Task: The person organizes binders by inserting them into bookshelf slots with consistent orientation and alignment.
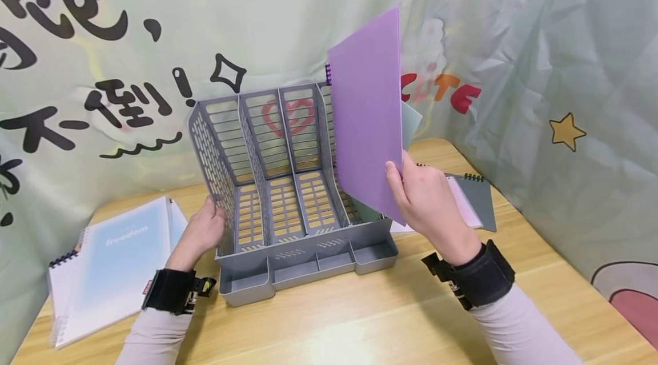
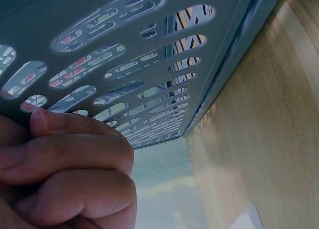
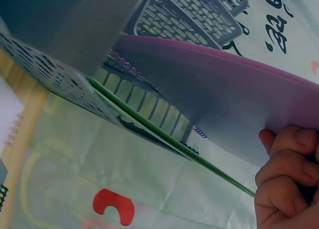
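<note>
A purple spiral notebook (image 1: 367,108) stands upright, tilted, in or just above the rightmost compartment of a grey desk file organizer (image 1: 308,248). My right hand (image 1: 429,199) pinches the notebook's near edge, thumb on the purple cover; curled fingers also show in the right wrist view. Beside it, a pale green notebook (image 1: 409,125) stands in that same compartment, its edge a green line in the right wrist view. My left hand (image 1: 203,228) grips the front edge of the organizer's left side panel (image 2: 149,64), fingers curled against the perforated wall.
Spiral notebooks lie on the table at left, the top one a white-and-blue notebook (image 1: 123,256). On the right lie a dark grey notebook (image 1: 480,202) and a pinkish one (image 1: 462,205). A printed curtain (image 1: 308,22) hangs behind the wooden table (image 1: 329,325).
</note>
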{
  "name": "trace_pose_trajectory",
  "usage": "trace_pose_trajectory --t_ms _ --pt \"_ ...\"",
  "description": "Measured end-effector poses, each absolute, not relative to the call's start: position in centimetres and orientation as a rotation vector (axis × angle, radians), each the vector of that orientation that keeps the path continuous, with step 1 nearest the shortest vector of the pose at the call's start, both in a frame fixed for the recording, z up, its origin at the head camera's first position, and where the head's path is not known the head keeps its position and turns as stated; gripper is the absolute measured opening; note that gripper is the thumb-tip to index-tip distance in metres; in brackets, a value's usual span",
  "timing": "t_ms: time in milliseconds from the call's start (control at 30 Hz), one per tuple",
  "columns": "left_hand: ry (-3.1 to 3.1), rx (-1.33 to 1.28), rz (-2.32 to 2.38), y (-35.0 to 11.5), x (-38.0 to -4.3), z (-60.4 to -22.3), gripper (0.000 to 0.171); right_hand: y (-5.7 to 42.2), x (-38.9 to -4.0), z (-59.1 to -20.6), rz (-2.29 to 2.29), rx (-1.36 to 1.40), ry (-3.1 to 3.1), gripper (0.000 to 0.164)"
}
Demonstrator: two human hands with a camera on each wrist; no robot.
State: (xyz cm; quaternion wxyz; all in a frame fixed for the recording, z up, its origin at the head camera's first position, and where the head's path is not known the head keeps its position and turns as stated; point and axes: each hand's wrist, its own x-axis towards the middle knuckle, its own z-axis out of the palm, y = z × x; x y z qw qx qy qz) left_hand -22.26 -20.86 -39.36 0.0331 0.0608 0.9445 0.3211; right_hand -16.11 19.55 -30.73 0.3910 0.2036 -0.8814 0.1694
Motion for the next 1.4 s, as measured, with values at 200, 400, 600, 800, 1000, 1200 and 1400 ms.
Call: trace_pose_trajectory --t_ms 200,400,600,800,1000,1200,1400 --pt "2.900 0.190 0.992 -20.8 -22.3 -39.3 0.054 19.8 -16.4 -31.7 0.442 0.493 -2.229 0.027" --pt "2.897 0.182 0.988 -20.9 -22.3 -39.2 0.054 19.8 -16.8 -33.0 0.445 0.492 -2.202 0.026" --pt "2.890 0.175 1.001 -20.8 -22.2 -39.3 0.054 19.9 -17.3 -33.9 0.442 0.474 -2.179 0.025" --pt "2.892 0.184 1.007 -20.8 -22.2 -39.3 0.054 20.0 -17.5 -34.4 0.464 0.477 -2.169 0.023" --pt "2.902 0.188 0.997 -20.8 -22.2 -39.3 0.054 19.9 -17.9 -34.4 0.470 0.499 -2.155 0.022" --pt "2.890 0.174 1.015 -20.8 -22.3 -39.3 0.054 19.4 -18.2 -33.9 0.492 0.504 -2.161 0.028" --pt "2.888 0.169 1.002 -20.8 -22.3 -39.3 0.055 18.9 -18.5 -32.9 0.502 0.489 -2.205 0.035"
